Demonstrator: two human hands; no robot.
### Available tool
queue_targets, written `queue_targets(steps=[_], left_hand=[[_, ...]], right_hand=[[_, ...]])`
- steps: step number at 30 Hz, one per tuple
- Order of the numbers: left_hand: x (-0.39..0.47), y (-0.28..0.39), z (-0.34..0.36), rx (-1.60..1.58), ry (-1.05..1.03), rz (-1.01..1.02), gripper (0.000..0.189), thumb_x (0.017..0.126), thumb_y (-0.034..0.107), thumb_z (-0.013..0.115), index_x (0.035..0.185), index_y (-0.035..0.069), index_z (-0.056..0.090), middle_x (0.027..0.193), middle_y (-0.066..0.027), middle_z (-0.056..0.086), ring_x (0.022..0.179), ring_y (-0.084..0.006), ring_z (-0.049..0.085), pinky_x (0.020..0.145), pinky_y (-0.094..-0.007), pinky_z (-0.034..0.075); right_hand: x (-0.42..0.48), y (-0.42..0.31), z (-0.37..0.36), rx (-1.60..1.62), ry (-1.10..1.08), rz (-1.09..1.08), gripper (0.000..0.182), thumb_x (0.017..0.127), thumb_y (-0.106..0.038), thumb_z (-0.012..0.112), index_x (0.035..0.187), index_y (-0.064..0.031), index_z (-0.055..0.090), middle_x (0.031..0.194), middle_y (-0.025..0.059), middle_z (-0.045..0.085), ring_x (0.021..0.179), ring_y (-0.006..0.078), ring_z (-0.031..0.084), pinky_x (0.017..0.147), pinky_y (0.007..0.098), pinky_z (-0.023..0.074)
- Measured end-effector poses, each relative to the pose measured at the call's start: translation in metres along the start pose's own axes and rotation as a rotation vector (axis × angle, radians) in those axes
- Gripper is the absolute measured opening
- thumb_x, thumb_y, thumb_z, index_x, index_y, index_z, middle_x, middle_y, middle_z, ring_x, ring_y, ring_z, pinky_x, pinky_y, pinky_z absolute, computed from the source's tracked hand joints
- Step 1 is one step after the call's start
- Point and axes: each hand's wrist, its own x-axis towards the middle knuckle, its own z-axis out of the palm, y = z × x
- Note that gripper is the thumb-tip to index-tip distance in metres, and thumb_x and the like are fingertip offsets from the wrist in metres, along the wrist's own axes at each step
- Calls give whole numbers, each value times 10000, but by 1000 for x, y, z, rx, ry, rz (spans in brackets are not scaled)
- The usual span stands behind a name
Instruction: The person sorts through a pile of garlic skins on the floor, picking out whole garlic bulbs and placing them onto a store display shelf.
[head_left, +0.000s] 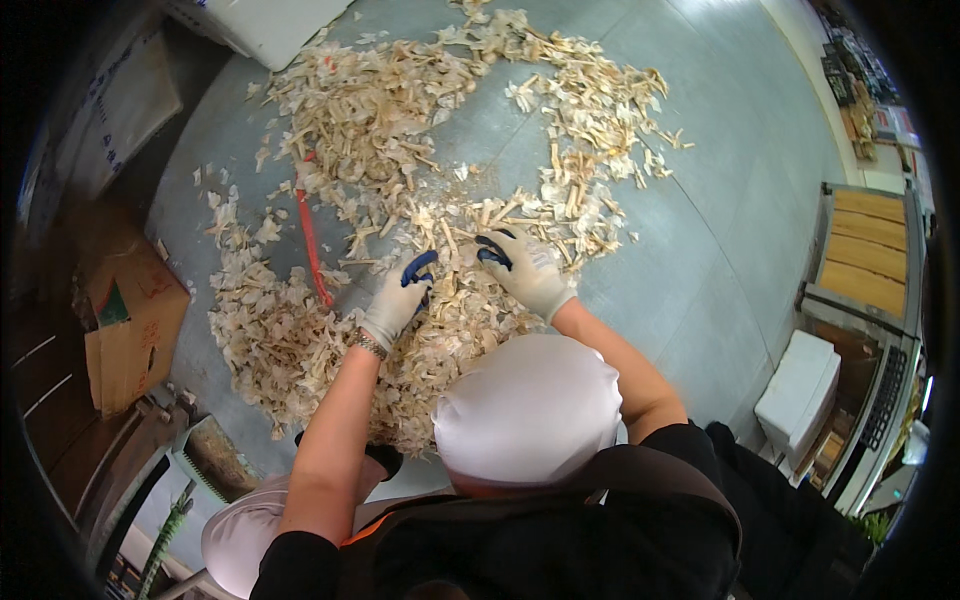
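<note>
Before me on the floor lies a heap of dry garlic husks and cut stems (465, 330). My left hand (397, 300), in a white glove with blue-coated fingers and a metal watch at the wrist, is over the heap's middle. Its fingers are bent, and whether they pinch anything cannot be made out. Across from it, my right hand (525, 270), gloved alike, hovers at the stems with fingers apart and curled, nothing visible between them. A red strap (309, 244) lies left of my left hand, its upper end among husks.
Another husk heap (375, 112) spreads farther off, with a trail of stems (585, 135) to its right. A cardboard box (139, 330) and white foam boxes (112, 112) stand at left. At right are a white foam box (799, 394) and a metal-framed rack (862, 251).
</note>
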Motion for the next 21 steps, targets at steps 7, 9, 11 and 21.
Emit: queue_targets(steps=[7, 9, 11, 21], left_hand=[[17, -35, -21, 751, 499, 189, 529, 857, 152, 643, 1363, 40, 534, 1171, -193, 667, 1052, -352, 646, 906, -406, 505], [6, -4, -24, 592, 490, 88, 456, 852, 146, 662, 1286, 23, 596, 1121, -194, 686, 1042, -341, 655, 897, -387, 510], [7, -14, -41, 485, 561, 181, 356, 871, 128, 661, 1212, 27, 639, 1029, -150, 705, 930, -281, 675, 821, -355, 526], [0, -12, -23, -160, 307, 11, 166, 933, 48, 605, 1061, 45, 711, 781, 17, 644, 626, -71, 551, 530, -235, 423]], right_hand=[[6, -8, 9, -236, -128, 105, 466, 890, -245, 652, 1326, -112, 557, 1404, 179, 491, 1133, 357, 610, 953, 431, 494], [3, -7, 3, -237, 14, 194, 448, 884, -237, 659, 1303, -106, 567, 1382, 167, 509, 1114, 352, 620, 932, 429, 501], [11, -19, 1, -190, 123, 4, 428, 880, -184, 654, 1296, -126, 576, 1345, 149, 536, 1108, 339, 625, 911, 419, 510], [55, 4, 65, -336, -72, -270, 509, 831, -64, 657, 1325, -93, 536, 1269, 174, 565, 1179, 363, 566, 1150, 521, 287]])
